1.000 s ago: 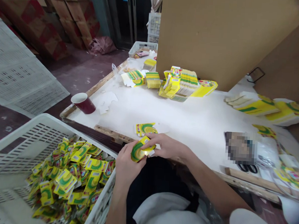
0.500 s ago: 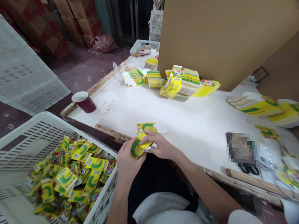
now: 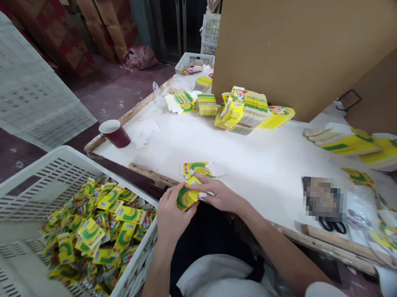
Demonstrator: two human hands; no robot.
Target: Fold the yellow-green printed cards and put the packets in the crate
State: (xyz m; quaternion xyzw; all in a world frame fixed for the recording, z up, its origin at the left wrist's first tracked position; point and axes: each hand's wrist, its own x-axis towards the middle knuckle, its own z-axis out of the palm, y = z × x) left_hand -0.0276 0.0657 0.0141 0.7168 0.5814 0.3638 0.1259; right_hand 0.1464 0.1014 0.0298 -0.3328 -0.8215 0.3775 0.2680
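Observation:
A small yellow and green packet (image 3: 186, 199) is held between both hands at the near edge of the white table. My left hand (image 3: 173, 213) grips its left and lower side. My right hand (image 3: 217, 193) has its fingers closed on the packet's upper right part, with a bit of white showing beneath them. Just beyond the hands, a flat yellow printed card (image 3: 200, 168) lies on the table (image 3: 251, 165). To the left, a white perforated crate (image 3: 67, 152) holds a heap of similar yellow packets (image 3: 90, 234).
A dark red cup (image 3: 117, 137) stands at the table's left corner. Stacks of yellow cards (image 3: 251, 108) line the back beside a cardboard panel (image 3: 278, 46). At right are more cards (image 3: 348, 142), black-handled scissors (image 3: 333, 225) and a plastic bag (image 3: 361, 205).
The view has shifted slightly, so most things appear a little further right. Both hands still hold the packet, and my right fingers now lie flatter across its top.

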